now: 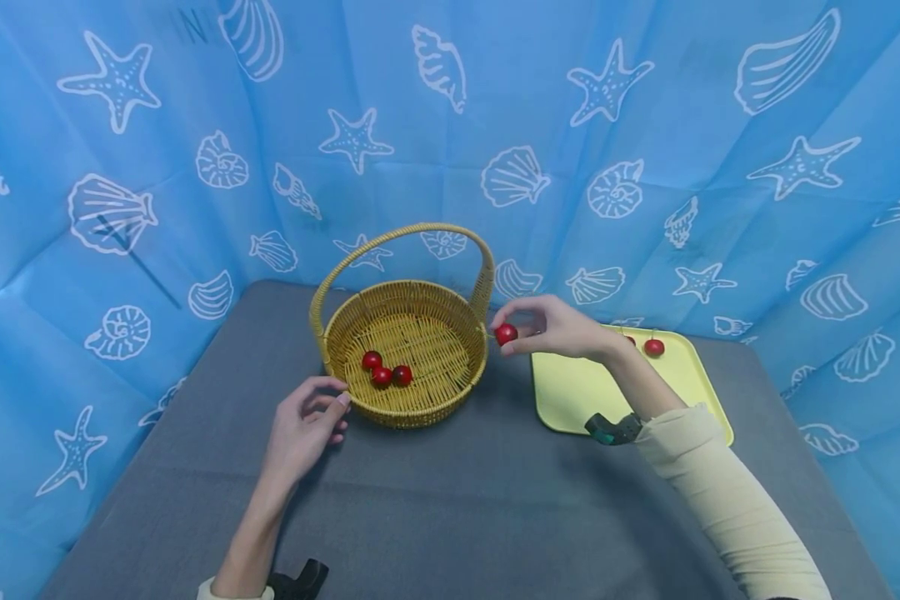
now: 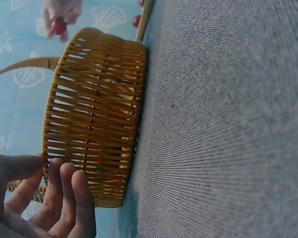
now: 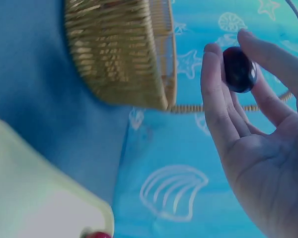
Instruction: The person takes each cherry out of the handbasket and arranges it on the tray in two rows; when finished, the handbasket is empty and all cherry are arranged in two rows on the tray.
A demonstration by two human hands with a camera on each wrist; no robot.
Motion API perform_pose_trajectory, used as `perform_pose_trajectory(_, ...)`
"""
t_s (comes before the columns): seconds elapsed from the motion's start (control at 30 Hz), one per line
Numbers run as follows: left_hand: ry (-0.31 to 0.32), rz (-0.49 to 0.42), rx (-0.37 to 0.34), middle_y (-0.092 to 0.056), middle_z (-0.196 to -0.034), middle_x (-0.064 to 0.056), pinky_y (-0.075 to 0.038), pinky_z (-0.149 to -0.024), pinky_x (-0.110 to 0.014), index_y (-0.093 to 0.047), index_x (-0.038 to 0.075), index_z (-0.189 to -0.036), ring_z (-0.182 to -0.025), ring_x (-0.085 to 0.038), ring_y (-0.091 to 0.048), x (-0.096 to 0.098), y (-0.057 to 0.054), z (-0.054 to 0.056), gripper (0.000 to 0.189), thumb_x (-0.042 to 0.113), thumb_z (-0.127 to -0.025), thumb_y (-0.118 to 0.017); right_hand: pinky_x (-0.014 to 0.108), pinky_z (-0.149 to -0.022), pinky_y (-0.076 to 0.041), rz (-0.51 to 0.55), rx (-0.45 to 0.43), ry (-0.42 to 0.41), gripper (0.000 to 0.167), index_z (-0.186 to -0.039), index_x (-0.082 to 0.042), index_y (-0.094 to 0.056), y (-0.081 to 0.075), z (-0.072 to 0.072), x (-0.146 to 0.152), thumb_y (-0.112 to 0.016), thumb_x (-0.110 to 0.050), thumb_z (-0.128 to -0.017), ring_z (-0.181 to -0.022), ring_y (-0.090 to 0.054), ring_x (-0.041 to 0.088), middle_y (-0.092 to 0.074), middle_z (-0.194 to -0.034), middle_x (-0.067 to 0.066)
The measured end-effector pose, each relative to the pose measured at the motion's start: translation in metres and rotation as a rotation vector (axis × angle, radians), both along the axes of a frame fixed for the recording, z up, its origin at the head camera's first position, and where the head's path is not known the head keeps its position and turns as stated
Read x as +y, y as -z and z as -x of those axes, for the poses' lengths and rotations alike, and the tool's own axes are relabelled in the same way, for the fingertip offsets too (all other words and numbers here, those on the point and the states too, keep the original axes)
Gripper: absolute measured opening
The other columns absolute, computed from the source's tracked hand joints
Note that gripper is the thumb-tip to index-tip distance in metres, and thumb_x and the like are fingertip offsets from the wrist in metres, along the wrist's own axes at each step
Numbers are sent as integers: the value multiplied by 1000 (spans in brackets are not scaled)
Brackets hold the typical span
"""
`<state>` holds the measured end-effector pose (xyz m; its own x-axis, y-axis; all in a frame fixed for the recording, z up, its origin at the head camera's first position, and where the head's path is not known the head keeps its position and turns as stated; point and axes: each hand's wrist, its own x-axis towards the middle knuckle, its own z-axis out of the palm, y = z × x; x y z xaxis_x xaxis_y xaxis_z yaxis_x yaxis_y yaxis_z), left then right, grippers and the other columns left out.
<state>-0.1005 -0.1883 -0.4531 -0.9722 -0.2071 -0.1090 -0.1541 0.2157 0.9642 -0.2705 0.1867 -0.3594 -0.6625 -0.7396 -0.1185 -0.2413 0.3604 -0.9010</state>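
Cherry (image 1: 506, 334), held right of centre in the head view, just outside the basket's right rim and about level with it. Pinched between thumb and fingertips of the right hand (image 1: 562, 329), parted only by the fruit's width; kept clear of the palm, probably because a light tip grip suits something small, round and slick. Left of it, the basket (image 1: 405, 414), lightly pinched at its lower-left rim by the left hand (image 1: 300, 429), with thumb and forefinger nearly together, likely to steady it. Inside, left of the middle, three more cherries (image 1: 382, 377), kept from rolling away by the woven wall. Above, the upright handle (image 1: 420, 227). At right, flat on the table (image 1: 450, 508), the tray (image 1: 577, 383), perhaps put there for the right hand's reach; near its upper edge, at least two cherries (image 1: 654, 347), one partly hidden by the wrist.
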Motion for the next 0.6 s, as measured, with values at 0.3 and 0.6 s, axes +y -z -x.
perform_pose_trajectory(0.3, -6, 18, -18, -78, -110, -19, -69, -71, -32, -68, 16, -131, -86, -25, -77, 0, -1, 0, 25, 26, -107, -71, 31, -98, -67, 32, 5, 94, 42, -143, 7, -58, 10, -9, 50, -70, -4, -104, -106, -82, 19, -67, -133, 23)
perform_pose_trajectory(0.6, 11, 3, 19, -78, -106, -21, -69, -70, -34, -68, 12, -129, -84, -26, -77, -1, 1, -1, 25, 24, -107, -71, 27, -88, -66, -28, 61, 221, 36, -131, -3, -68, 33, -18, 79, -80, -8, -98, -98, -82, 14, -73, -127, 4)
